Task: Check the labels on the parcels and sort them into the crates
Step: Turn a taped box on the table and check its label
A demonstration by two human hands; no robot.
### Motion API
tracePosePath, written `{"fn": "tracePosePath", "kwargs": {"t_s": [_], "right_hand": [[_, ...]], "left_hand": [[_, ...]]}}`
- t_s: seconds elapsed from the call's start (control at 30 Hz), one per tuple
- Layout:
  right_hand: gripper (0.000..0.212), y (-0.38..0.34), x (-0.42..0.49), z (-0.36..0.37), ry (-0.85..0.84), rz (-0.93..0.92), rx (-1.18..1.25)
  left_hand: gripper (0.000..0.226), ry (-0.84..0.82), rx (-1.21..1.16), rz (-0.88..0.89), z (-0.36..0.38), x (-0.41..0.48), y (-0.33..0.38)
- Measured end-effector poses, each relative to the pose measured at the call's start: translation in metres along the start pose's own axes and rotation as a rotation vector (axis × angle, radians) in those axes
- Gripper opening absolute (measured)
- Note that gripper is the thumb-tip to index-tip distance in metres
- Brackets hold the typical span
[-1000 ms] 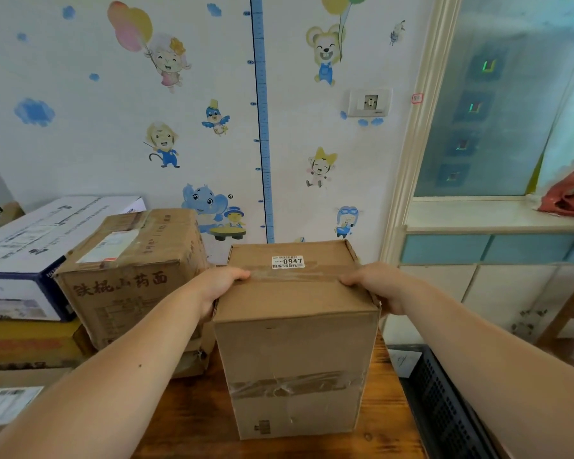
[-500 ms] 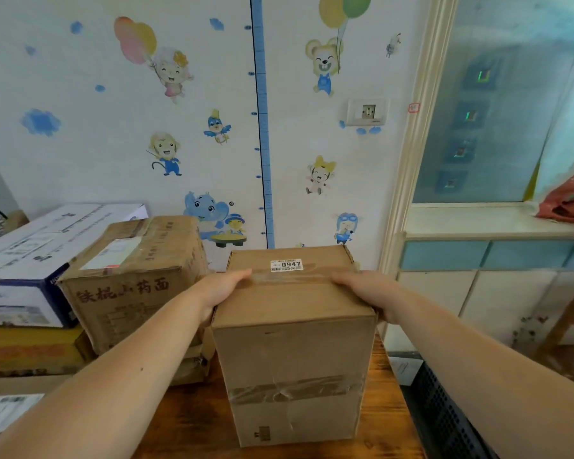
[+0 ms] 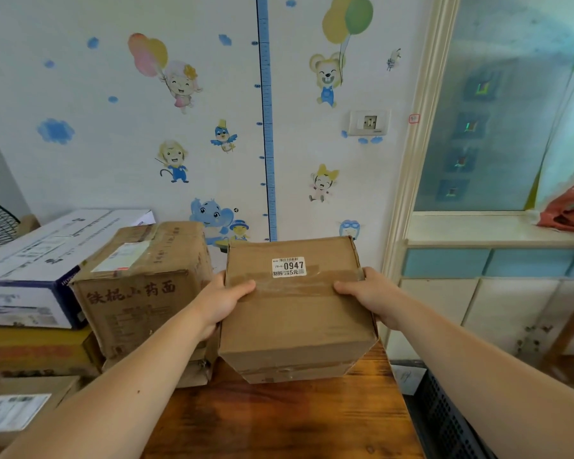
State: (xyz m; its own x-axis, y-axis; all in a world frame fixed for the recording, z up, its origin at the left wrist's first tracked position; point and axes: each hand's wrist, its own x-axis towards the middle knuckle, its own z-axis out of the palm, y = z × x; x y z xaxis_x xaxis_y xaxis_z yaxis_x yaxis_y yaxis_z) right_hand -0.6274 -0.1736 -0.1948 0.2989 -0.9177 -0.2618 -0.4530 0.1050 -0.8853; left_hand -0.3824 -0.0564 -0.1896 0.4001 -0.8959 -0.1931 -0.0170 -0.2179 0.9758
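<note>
The person is holding a brown cardboard parcel (image 3: 295, 309) at the centre of the frame, above the far part of a wooden table (image 3: 279, 422). It is tilting its taped top face towards the camera. I cannot tell whether its lower edge is touching the table.

The left hand (image 3: 222, 299) is clamping the parcel's left side with its thumb lying across the top; its fingers are hiding behind the box. The right hand (image 3: 371, 296) is gripping the right side the same way, with the thumb on top and the fingers out of sight.

A white label (image 3: 289, 267) is sitting on the top face and showing "0947"; its smaller print is too fine to read in full.

Just left of the parcel, a second carton (image 3: 146, 286) with printed characters is standing partly behind the left forearm. Farther left, a white and blue box (image 3: 40, 260) is lying on a yellow box (image 3: 30, 352), both running off the left edge of the frame.

In the lower left corner, another labelled parcel (image 3: 14, 409) is showing only in part, its print blurring.

At the lower right, a dark crate (image 3: 444, 422) is mostly disappearing behind the right forearm and the bottom edge of the frame.
</note>
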Motion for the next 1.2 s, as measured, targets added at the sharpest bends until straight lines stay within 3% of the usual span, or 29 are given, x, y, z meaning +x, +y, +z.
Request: {"fn": "tracePosePath", "kwargs": {"t_s": [0.27,0.53,0.8,0.9,1.03,1.2], "right_hand": [[0.056,0.011,-0.008,-0.003,-0.062,-0.052,0.05],[0.098,0.043,-0.013,0.013,-0.037,0.009,-0.069],[0.105,0.067,-0.032,0.021,-0.033,-0.041,-0.206],[0.105,0.08,-0.038,0.029,-0.03,-0.055,-0.224],[0.08,0.096,-0.043,0.038,-0.027,-0.016,-0.186],[0.063,0.125,-0.051,0.045,-0.05,0.08,-0.21]], "left_hand": [[0.049,0.0,0.037,0.075,-0.001,-0.002,-0.013],[0.078,-0.084,0.188,0.047,-0.008,-0.01,-0.051],[0.106,-0.101,0.281,0.086,-0.011,-0.02,-0.082],[0.101,-0.106,0.261,0.078,-0.008,-0.025,-0.092],[0.089,-0.15,0.098,0.03,-0.005,-0.042,-0.097],[0.046,-0.176,-0.081,-0.181,0.001,-0.053,-0.114]]}}
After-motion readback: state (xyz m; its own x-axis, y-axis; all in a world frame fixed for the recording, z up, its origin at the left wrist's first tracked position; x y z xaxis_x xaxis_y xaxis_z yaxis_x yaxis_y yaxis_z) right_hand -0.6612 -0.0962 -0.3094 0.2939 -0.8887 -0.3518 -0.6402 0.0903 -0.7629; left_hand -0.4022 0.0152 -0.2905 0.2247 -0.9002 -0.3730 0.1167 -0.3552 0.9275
